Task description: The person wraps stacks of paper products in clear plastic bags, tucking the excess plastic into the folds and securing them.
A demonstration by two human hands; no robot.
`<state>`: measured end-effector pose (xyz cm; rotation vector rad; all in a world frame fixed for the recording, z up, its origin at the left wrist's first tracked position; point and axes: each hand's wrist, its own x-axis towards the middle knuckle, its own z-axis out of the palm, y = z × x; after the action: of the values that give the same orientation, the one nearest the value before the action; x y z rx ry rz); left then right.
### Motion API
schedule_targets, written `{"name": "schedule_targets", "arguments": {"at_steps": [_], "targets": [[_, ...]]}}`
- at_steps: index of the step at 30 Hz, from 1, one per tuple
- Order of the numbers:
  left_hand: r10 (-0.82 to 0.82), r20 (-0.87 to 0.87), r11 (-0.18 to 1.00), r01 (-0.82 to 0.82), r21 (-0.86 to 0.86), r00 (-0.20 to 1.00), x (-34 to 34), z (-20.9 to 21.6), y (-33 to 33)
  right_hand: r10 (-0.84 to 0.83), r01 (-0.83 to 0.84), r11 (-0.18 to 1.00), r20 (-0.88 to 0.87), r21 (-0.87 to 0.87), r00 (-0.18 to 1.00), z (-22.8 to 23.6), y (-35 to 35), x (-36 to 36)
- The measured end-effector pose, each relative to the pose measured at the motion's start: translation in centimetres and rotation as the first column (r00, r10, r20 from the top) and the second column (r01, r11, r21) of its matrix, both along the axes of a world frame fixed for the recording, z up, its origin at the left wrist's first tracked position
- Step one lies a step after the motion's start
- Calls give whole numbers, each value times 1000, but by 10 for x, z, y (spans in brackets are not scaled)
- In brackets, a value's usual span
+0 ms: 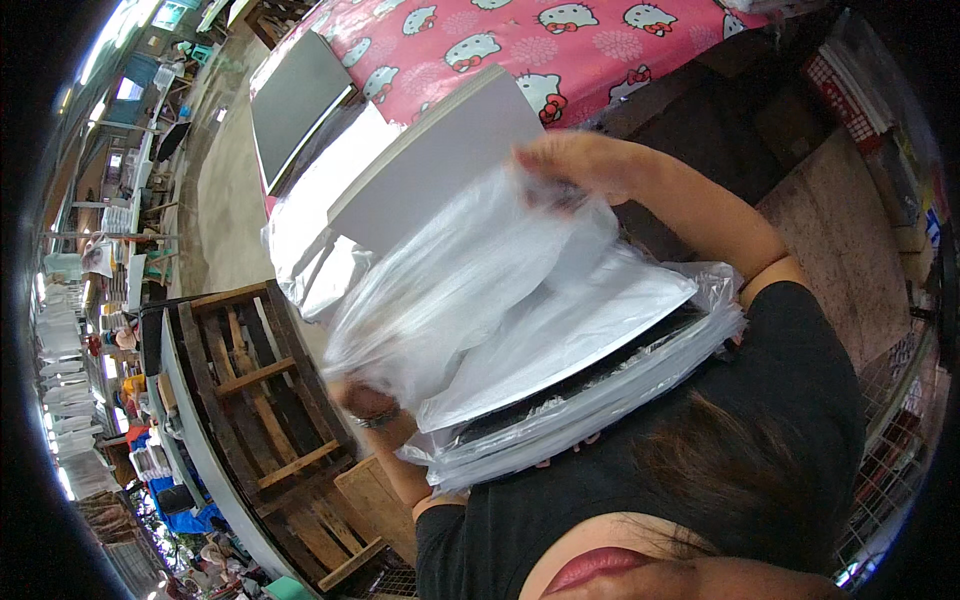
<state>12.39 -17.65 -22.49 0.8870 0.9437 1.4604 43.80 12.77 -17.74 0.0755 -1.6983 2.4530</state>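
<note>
A clear, crinkled plastic bag (440, 285) is stretched between my two hands. My right hand (560, 172) is closed on its far right edge. At its near left edge my left hand (370, 402) is closed too, with the fingers partly behind the film. Beyond the bag, a thick stack of pale grey-white sheets (440, 150) lies tilted, its lower edge against or behind the film; I cannot tell whether it is inside. More flat plastic bags (600, 425), one with a dark layer under it, lie against my chest and forearms.
A pink table cover (470, 50) with cartoon cat heads spreads at the far side. On its left lies a dark grey board or folder (303, 105). A slatted wooden pallet (260, 380) stands at the left. Wire mesh (890, 450) is at the right.
</note>
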Motion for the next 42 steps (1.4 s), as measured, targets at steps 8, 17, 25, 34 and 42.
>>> {"name": "schedule_targets", "arguments": {"at_steps": [8,17,25,34,42], "targets": [[-312,-666,817,-167,-552,677,58,30,31,-257,151,922,-272,-357,927,-10,20,0],[559,-598,821,-483,303,575,-15,4,91,-644,640,615,-175,462,745,16,23,-7],[542,-773,793,-506,340,330,71,45,89,-655,706,-159,-609,690,448,8,-18,15],[362,-258,806,-440,-397,896,43,61,-1,-449,431,893,207,127,869,25,-14,61],[-234,-407,706,-134,-695,883,59,-81,64,-251,395,918,724,-32,643,-281,9,73]]}}
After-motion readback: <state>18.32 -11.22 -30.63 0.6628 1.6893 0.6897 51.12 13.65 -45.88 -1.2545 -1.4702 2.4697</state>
